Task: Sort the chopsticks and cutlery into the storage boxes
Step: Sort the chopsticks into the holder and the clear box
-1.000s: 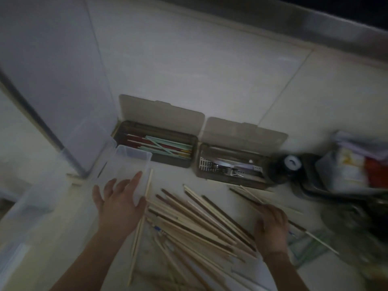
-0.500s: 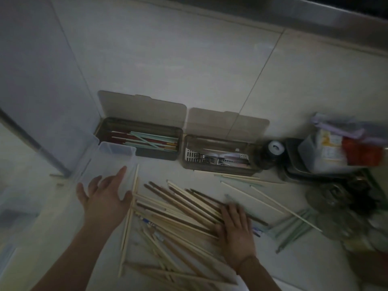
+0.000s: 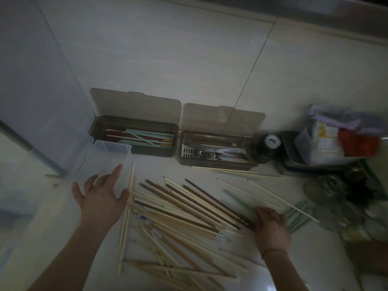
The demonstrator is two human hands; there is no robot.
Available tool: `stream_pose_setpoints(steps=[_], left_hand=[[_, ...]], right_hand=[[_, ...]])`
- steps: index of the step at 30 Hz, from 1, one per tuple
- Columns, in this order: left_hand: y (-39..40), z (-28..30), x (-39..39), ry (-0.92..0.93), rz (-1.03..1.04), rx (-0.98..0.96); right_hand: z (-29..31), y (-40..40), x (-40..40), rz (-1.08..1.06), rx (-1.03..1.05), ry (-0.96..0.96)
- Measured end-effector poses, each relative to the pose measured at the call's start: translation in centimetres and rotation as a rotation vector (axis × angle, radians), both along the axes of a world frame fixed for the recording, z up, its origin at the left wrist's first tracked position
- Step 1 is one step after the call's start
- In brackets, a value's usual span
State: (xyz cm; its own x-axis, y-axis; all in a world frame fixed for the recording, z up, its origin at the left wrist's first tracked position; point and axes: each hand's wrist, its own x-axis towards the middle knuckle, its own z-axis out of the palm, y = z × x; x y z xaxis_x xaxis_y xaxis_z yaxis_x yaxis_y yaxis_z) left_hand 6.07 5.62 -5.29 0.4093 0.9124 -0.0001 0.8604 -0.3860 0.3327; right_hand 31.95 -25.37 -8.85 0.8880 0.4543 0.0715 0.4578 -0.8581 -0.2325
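Spread flat with fingers apart, the left hand (image 3: 100, 198) rests palm down on the pale surface (image 3: 189, 171), its fingertips against the near wall of a clear plastic tub (image 3: 107, 156) and its thumb touching the left edge of a loose pile of wooden chopsticks (image 3: 178, 208). Holding nothing, that grip is fully open. The right hand (image 3: 270, 225) lies at the right end of the pile with its fingers curled down over the tips of several dark brown and pale sticks; whether it pinches any of them cannot be told, as motion blur hides the fingertips.

Against the tiled wall (image 3: 168, 59) stand two smoky translucent storage boxes with lids raised. Nearest the corner, the left box (image 3: 134, 135) holds red and mint-green chopsticks lying lengthwise. Just beside it, the right box (image 3: 216, 150) holds metal cutlery on a perforated steel tray. A few thin pale and green sticks (image 3: 268, 192) lie scattered on the surface between the pile and the right box. Farther right sits a black jar with a white cap (image 3: 271, 141) near a cluster of containers, dim and blurred.
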Motion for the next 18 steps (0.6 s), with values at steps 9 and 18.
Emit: stream_pose_setpoints(steps=[9, 18], left_hand=[[-0.1, 0.1, 0.1, 0.007, 0.010, 0.003], [0.2, 0.0, -0.1, 0.004, 0.005, 0.022]], right_hand=[[-0.5, 0.6, 0.1, 0.082, -0.137, 0.051], [4.6, 10.0, -0.3, 0.417, 0.462, 0.139]])
